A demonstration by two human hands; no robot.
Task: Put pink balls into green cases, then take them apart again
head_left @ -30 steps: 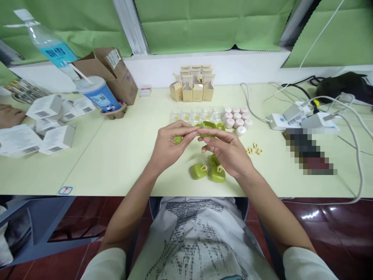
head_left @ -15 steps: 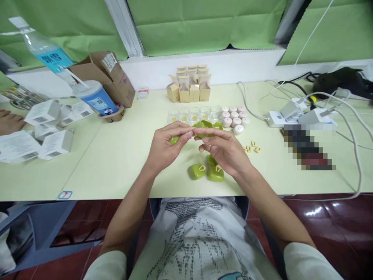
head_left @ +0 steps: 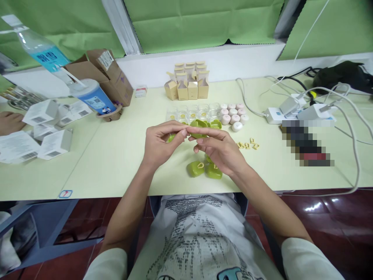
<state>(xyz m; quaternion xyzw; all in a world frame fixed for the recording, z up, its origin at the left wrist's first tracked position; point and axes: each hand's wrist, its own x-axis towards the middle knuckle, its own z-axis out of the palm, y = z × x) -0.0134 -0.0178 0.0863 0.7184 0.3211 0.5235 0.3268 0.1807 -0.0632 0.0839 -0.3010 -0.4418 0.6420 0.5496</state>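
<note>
In the middle of the table, my left hand is closed in a pinch, thumb against fingers. My right hand meets it fingertip to fingertip, its thumb bent under its fingers. Whatever lies between the fingertips is too small or hidden to make out. Just behind the hands show green plastic pieces, partly covered by my fingers. Closer to me stand a green rounded case with a yellow loop on it and a second green case, partly behind my right hand. Several loose yellow loops lie right of my right hand.
Behind the hands are clear plastic cups, pale pink round pieces and open small cartons. White boxes, a blue cup and a bottle stand left. A power strip with cables lies right.
The view has shifted slightly, so most things sit a little further left and higher. My hands stay together in nearly the same pose.
</note>
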